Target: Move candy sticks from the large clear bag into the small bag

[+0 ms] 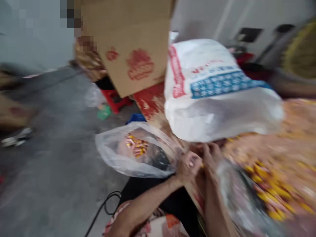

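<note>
My left hand is closed, its fingers curled, at the table edge beside the rim of a clear plastic bag. What it holds is hidden. Small yellow and pink wrapped pieces lie inside that bag. Close to its right, my right hand reaches to the lower edge of a white printed sack. Its fingers are bent, blurred and partly hidden. Another clear plastic bag lies along my right forearm, next to a heap of yellow and pink pieces.
A large cardboard box with red print stands behind the plastic bag. Below it are a red stool and a blue object. A black cable lies on the grey floor. At the far right is a blurred yellowish round object.
</note>
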`<state>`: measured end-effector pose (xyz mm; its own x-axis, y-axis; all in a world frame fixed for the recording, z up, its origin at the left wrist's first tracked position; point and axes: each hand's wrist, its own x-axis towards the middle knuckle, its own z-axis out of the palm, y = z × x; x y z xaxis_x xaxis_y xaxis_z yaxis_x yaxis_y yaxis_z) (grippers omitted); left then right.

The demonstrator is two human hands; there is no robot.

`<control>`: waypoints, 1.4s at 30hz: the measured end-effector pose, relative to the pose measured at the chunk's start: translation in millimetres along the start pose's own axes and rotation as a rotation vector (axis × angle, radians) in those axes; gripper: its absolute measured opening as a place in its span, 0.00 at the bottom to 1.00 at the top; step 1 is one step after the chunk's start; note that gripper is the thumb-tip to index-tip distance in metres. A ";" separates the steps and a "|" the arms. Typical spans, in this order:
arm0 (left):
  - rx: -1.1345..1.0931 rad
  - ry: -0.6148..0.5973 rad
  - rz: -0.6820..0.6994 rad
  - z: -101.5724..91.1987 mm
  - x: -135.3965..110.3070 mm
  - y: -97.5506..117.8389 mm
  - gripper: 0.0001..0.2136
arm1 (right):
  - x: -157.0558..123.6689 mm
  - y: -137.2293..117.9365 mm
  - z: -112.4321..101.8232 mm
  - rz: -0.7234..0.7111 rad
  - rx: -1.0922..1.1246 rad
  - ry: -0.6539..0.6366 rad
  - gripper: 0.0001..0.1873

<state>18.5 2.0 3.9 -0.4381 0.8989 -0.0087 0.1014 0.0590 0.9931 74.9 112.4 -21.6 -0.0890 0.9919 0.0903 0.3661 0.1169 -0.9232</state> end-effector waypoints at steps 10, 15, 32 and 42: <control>0.791 -0.171 0.542 -9.1 24.8 3.1 0.07 | 13.9 5.5 -14.4 0.063 0.474 0.096 0.19; 0.775 -0.189 0.602 -5.6 25.0 4.5 0.03 | 13.8 11.8 -13.9 0.075 0.489 0.113 0.20; 0.490 -0.114 0.449 -11.8 16.8 -10.3 0.04 | 13.5 12.3 -14.1 0.043 0.454 0.095 0.21; 0.424 -0.144 0.461 -26.8 11.2 -2.1 0.06 | 12.5 13.6 -15.7 0.001 0.390 0.057 0.18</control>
<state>-10.5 0.4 4.8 -0.1441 0.9205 0.3632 0.6083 -0.2071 0.7662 93.4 127.1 -27.2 -0.0336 0.9944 0.0998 -0.0145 0.0994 -0.9949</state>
